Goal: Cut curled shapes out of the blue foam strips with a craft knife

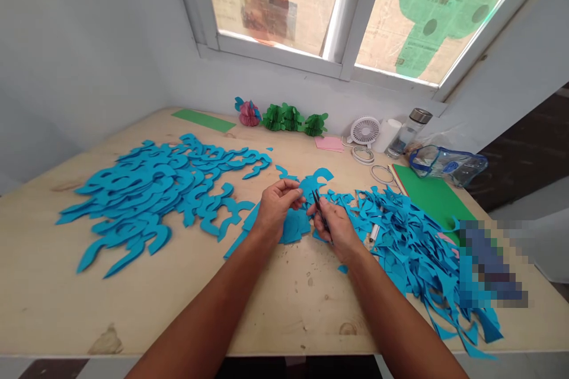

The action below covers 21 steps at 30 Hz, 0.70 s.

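Observation:
My left hand (281,204) is closed, thumb and fingers pinching a curved blue craft piece (323,175), paper or felt by its look. In my right hand (338,226) is a small pair of dark scissors (317,200), the blades pointing up close beside the blue piece. Below my left hand lie several flat blue cut pieces (293,226). To the left spreads a big heap of wavy blue cut-outs (146,180). Tangled blue offcuts (400,231) are piled just right of my right hand, with a white marker (374,232) among them.
Along the back stand green paper figures (288,117), a pink one (249,113), a small fan (365,130), a glass bottle (409,130) and tape rolls (363,155). A clear pouch (448,164) and green sheets (435,195) lie at right. A green strip (203,120) rests back left.

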Motion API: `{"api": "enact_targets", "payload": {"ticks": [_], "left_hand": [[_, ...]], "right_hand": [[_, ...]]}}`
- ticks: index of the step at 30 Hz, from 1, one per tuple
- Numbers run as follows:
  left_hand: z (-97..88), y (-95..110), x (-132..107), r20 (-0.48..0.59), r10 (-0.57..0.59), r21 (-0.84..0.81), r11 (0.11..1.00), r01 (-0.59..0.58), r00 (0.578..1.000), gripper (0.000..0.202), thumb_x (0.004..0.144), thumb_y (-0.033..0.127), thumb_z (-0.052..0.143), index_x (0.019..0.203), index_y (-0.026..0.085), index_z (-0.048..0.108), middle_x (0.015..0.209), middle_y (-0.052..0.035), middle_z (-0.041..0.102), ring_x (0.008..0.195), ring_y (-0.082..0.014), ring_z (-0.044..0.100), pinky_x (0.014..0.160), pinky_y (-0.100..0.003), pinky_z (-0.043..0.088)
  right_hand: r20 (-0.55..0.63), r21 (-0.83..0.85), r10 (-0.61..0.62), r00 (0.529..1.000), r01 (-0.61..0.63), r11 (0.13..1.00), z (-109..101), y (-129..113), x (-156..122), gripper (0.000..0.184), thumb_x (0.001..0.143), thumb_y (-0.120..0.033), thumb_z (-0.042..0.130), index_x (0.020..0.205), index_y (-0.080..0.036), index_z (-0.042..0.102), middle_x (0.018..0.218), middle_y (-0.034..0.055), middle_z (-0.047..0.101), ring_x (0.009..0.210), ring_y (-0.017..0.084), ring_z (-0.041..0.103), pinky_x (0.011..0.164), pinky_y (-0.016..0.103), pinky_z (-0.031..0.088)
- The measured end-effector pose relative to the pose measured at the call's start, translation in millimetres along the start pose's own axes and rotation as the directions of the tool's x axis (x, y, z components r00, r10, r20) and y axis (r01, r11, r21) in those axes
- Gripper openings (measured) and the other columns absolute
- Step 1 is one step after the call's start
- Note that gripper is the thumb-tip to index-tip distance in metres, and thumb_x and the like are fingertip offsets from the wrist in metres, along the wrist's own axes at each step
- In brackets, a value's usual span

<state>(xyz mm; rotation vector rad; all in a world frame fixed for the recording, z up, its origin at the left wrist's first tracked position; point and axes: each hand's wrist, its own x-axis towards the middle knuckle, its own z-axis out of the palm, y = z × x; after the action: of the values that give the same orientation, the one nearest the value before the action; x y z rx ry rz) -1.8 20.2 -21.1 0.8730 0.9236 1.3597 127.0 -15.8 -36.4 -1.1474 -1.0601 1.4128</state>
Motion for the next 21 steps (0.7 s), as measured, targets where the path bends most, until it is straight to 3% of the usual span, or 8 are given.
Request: {"api": "enact_targets", "payload": {"ticks": [10, 21], "left_hand": [[1.9, 3.8, -4.8, 0.079, 0.006, 0.135, 0.991, -0.017, 0.997, 0.007, 0.06, 0.019, 0.064, 0.064, 0.017, 0.059, 0.051, 0.0041, 0.056, 0.048, -0.0095, 0.048, 0.05, -0.023, 0.037], [2.9, 3.5, -6.7, 0.104, 0.004, 0.173, 0.985, -0.022, 0.995, 0.008, 0.061, 0.02, 0.063, 0.066, 0.016, 0.059, 0.052, 0.0041, 0.056, 0.049, -0.0095, 0.048, 0.051, -0.023, 0.038]], "right_hand": [[-0.017, -0.026, 0.02, 1.0, -0.02, 0.999, -0.7, 0.0, 0.5, 0.046, 0.077, -0.061, 0.054, 0.07, -0.016, 0.058, 0.04, -0.0071, 0.041, 0.033, 0.006, 0.026, 0.032, 0.021, 0.015], [-0.031, -0.03, 0.011, 0.999, -0.012, 0.999, 0.0, 0.1, 1.1, 0.047, 0.076, -0.061, 0.054, 0.071, -0.015, 0.06, 0.038, -0.0079, 0.039, 0.031, 0.006, 0.025, 0.033, 0.022, 0.015]]}}
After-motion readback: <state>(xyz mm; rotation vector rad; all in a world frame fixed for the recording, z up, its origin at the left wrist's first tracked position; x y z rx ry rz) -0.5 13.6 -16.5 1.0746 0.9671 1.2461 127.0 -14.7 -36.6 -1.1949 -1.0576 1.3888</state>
